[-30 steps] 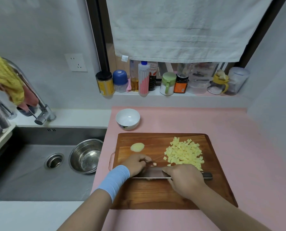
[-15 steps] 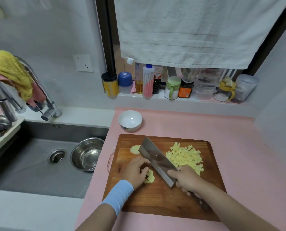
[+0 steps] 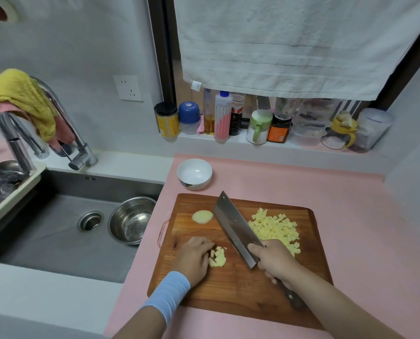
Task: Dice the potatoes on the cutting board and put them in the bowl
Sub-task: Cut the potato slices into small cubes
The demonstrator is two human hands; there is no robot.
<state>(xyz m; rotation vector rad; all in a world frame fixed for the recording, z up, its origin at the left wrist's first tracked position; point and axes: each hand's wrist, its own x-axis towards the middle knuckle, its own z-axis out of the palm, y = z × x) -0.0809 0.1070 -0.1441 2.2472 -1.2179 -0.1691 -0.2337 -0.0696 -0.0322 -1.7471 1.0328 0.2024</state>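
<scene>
A wooden cutting board [image 3: 228, 292] lies on the pink counter. A large heap of diced potato [image 3: 275, 228] covers its far right part. A small cluster of freshly cut cubes [image 3: 217, 259] sits at the fingertips of my left hand [image 3: 195, 258], which rests curled against it. One round potato slice [image 3: 202, 216] lies flat at the board's far left. My right hand [image 3: 275, 261] grips the handle of a cleaver [image 3: 235, 228], its blade raised and angled away between the two potato piles. An empty white bowl [image 3: 194, 173] stands just beyond the board.
A steel sink [image 3: 64, 223] to the left holds a metal bowl [image 3: 131, 220]. Jars and bottles [image 3: 228, 118] line the window ledge behind the counter. A faucet with a yellow cloth [image 3: 25, 99] rises over the sink. Pink counter [image 3: 363, 228] extends to the right.
The cleaver went from lying low across the board to raised and angled away. My left hand drew back to the small cluster of cut cubes. The camera view shifted.
</scene>
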